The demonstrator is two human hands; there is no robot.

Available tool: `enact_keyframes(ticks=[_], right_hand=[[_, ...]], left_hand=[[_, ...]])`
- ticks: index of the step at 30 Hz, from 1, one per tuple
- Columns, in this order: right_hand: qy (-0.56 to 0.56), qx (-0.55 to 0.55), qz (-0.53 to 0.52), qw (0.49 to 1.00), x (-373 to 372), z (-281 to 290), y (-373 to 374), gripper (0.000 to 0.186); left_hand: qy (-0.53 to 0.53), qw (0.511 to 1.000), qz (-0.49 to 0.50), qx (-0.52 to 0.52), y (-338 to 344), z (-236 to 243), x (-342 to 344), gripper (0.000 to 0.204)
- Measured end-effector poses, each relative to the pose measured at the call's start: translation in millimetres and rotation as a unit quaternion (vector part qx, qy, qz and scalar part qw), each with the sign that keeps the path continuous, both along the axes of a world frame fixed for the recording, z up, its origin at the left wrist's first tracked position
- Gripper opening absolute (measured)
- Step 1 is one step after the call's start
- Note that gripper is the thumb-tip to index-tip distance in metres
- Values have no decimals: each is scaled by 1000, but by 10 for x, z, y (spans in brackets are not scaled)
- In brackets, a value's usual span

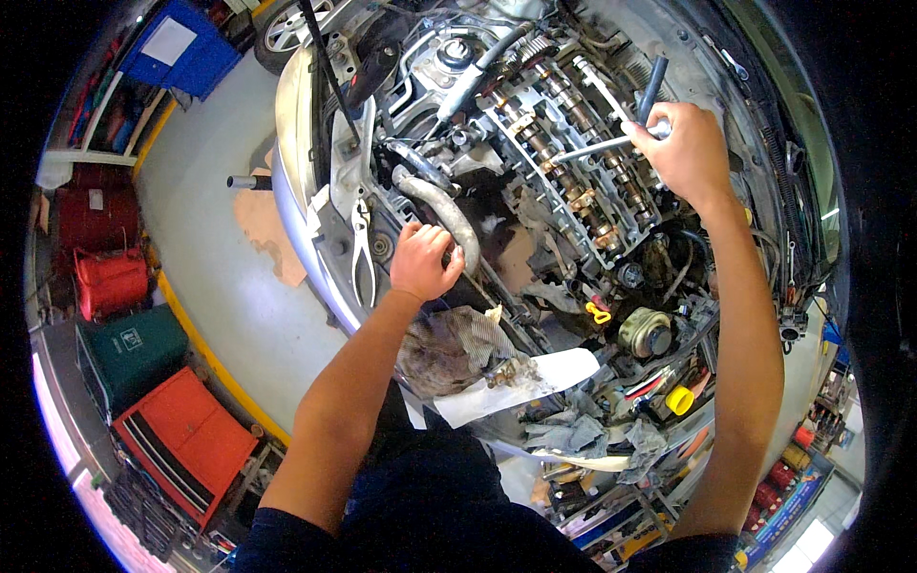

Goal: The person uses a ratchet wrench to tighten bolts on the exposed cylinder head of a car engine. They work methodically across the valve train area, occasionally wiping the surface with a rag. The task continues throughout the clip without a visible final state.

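My right hand (683,158) is closed on a silver bar wrench (602,147) reaching across the engine's exposed camshafts (549,143); a dark tube (655,84) rises beside it. My left hand (425,258) has curled fingers against the front of the engine bay, beside a grey curved hose (444,215); what they grip is hidden. Long-nosed pliers (362,253) lie left of it. Below it are a dirty rag (435,353) and white paper (559,372). A yellow dipstick handle (597,312) and a yellow cap (679,399) sit toward the lower right.
A black prop rod (330,72) stands at upper left. Across the floor on the left are cardboard (253,224), a blue cabinet (191,48), a green bin (129,349) and red tool chests (186,439). Crumpled grey cloths (583,435) lie along the car's near edge.
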State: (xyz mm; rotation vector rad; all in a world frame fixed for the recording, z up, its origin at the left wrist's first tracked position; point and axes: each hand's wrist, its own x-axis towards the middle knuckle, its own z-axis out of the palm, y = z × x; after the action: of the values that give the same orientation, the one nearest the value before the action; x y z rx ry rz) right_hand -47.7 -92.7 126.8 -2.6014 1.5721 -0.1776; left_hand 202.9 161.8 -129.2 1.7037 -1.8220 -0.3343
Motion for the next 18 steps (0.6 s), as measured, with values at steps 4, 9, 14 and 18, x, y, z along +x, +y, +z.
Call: enact_keyframes(ticks=[4,9,14,18], right_hand=[[19,-10,11,1000,21,26,23,37],[-5,-5,19,1000,54,-23,77,40],[24,5,11,1000,161,6,110,40],[44,11,13,999,153,10,26,40]], left_hand=[[2,1000,2,6,19,-7,11,22],[1,1000,-2,10,14,-1,3,21],[-1,1000,3,17,21,1,7,20],[0,1000,5,7,9,-13,-8,21]])
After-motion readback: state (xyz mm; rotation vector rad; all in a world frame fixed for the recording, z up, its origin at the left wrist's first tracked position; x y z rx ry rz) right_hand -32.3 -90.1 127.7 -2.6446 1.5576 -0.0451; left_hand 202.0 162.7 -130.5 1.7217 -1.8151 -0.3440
